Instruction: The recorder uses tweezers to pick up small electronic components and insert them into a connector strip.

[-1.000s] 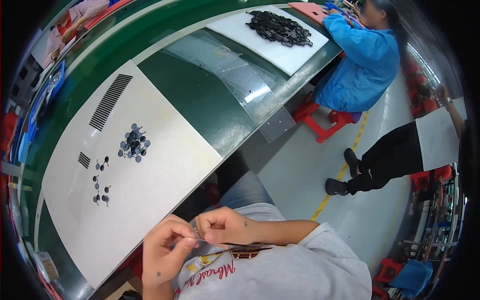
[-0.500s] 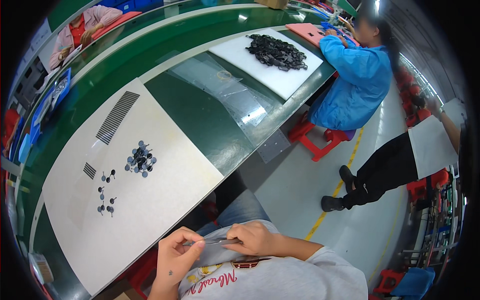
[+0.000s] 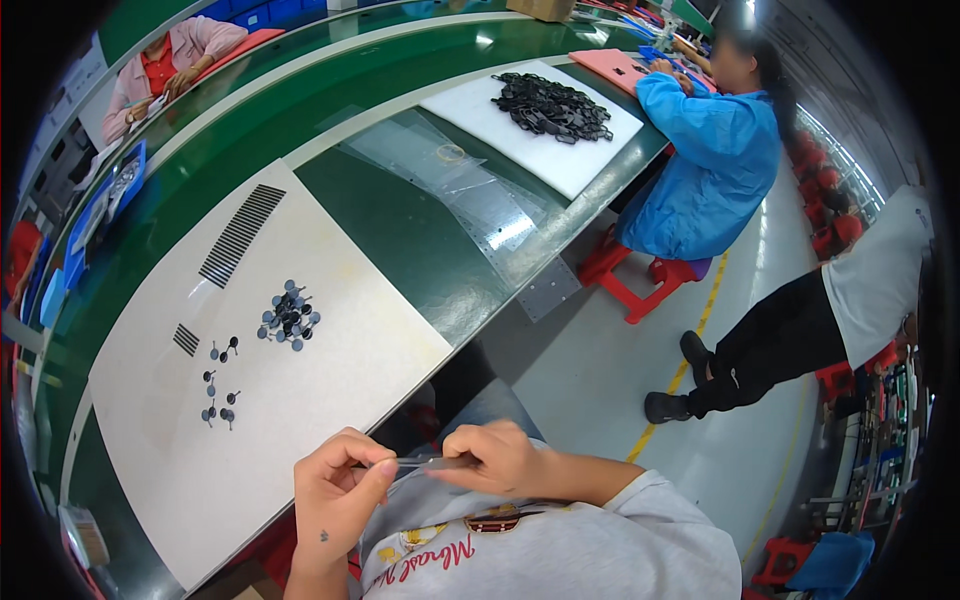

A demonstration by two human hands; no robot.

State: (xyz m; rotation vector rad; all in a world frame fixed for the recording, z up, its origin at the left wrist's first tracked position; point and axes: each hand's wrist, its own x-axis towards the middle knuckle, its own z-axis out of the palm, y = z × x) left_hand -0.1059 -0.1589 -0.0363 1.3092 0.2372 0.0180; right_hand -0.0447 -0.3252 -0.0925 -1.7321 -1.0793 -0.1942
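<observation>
My left hand [image 3: 338, 492] is closed in a pinch of thumb and forefinger, low in front of my shirt by the board's near edge. What sits in that pinch is too small to make out. Close on its right, my right hand [image 3: 498, 460] is wrapped round a thin silver tool, tweezers by its shape [image 3: 425, 462], whose narrow end reaches the left fingertips. On the off-white board [image 3: 330, 400] lie a pile of small dark round discs with short stems [image 3: 290, 318], several more scattered discs [image 3: 220, 385] and two groups of dark thin strips [image 3: 241, 236].
Clear plastic sheets [image 3: 450, 185] lie on the green table [image 3: 400, 290] beyond the board. Farther right, a white board [image 3: 460, 100] bears a heap of black parts [image 3: 552, 106]. A co-worker in blue [image 3: 700, 160] sits on a red stool [image 3: 640, 285]; another person stands in the aisle.
Both my hands have risen slightly and shifted left, still joined at the tool. The view has shifted a little. The standing person's upper body and the far-left co-worker's hands have moved.
</observation>
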